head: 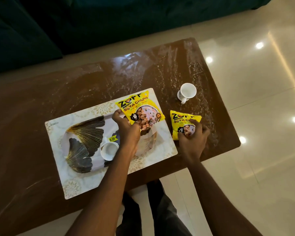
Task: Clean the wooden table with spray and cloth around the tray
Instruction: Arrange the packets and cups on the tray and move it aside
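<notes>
A white patterned tray lies on the brown wooden table. On it sit a plate with gold and black leaf shapes and a small white cup. My left hand grips a yellow soya chunks packet over the tray's right end. My right hand grips a second yellow packet on the table just right of the tray. Wet streaks and droplets cover the table's far and right parts. No spray bottle or cloth is in view.
A white mug stands on the table beyond the right packet. A dark green sofa runs behind the table. Glossy floor tiles lie to the right. My legs show below the table's near edge.
</notes>
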